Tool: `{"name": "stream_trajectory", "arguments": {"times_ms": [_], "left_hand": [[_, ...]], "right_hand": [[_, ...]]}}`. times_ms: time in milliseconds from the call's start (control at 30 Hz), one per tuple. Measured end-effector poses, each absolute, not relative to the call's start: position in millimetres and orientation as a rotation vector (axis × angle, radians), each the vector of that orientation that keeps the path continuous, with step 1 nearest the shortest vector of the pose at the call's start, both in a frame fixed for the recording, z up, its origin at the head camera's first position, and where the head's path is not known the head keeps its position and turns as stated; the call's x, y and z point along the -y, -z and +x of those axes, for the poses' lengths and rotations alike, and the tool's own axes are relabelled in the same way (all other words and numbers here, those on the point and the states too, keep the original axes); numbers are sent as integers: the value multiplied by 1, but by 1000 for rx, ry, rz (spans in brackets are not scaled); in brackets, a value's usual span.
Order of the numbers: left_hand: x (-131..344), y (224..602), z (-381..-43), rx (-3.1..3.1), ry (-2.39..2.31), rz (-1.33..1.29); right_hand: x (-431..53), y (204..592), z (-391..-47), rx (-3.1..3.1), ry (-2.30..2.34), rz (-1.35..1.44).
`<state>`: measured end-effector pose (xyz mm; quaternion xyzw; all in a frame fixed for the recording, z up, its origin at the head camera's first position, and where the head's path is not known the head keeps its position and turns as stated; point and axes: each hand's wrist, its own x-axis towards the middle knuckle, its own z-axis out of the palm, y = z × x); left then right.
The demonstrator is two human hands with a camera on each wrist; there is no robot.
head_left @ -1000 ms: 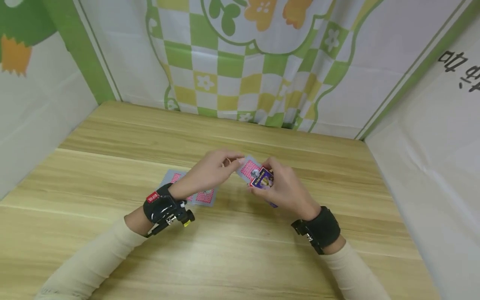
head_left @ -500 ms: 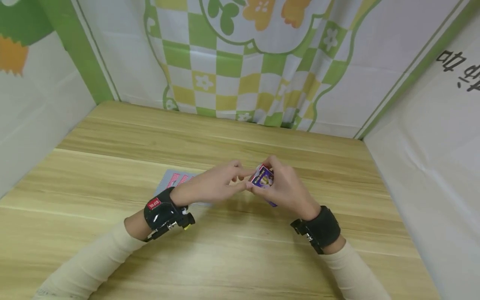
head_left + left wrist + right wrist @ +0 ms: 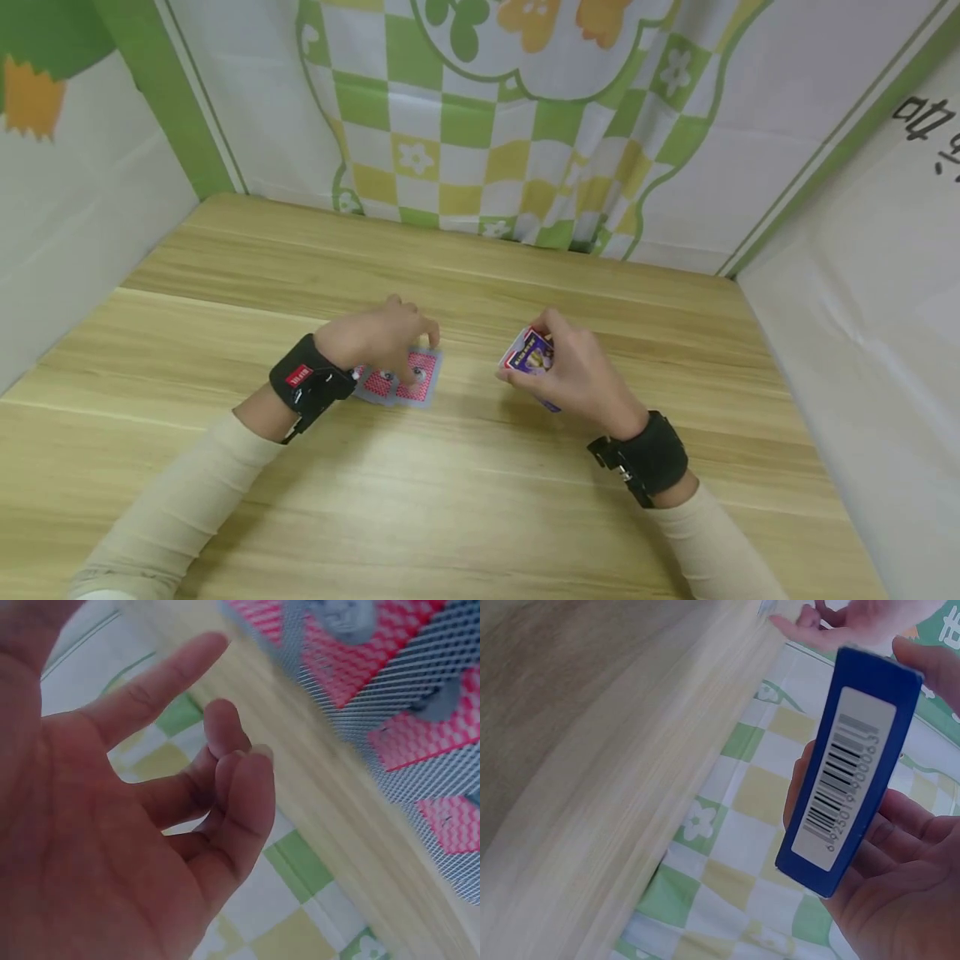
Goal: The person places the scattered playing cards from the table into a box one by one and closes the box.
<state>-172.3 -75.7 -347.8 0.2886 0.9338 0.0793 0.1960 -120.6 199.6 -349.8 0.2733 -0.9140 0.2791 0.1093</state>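
Note:
In the head view my left hand (image 3: 378, 333) is over several red-and-white patterned playing cards (image 3: 423, 387) lying face down and overlapping on the table. Its thumb overlaps the rightmost card in this view. The left wrist view shows the index finger fairly straight, the other fingers loosely bent, nothing between them, and the cards (image 3: 360, 667) off to the side. My right hand (image 3: 581, 367) grips a small purple-blue card box (image 3: 534, 354) between thumb and fingers, tilted above the table. The box's narrow blue end with a barcode (image 3: 836, 780) faces the right wrist camera.
The wooden table (image 3: 450, 517) ends at a green, white and yellow checked curtain (image 3: 465, 158) behind. White cloth walls stand at left and right. Both wrists wear black straps (image 3: 648, 454) with cameras.
My left hand pinched a card at the box's end, moved in close against the box, then drew back left over the cards. That card no longer shows at the box. The right hand stays nearly still.

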Motion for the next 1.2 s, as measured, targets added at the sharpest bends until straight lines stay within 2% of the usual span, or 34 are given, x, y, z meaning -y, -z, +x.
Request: {"name": "stream_trajectory", "arguments": {"times_ms": [500, 733, 933, 1200], "left_hand": [[65, 358, -171, -2613, -205, 775], [66, 357, -171, -2525, -190, 868], [69, 342, -166, -2296, -475, 1072], [62, 326, -162, -2156, -1222, 868]], "right_hand": [[-200, 348, -121, 2691, -818, 817], [-200, 354, -119, 2680, -826, 837], [-199, 356, -118, 2680, -820, 855], [-194, 352, -116, 2721, -846, 890]]}}
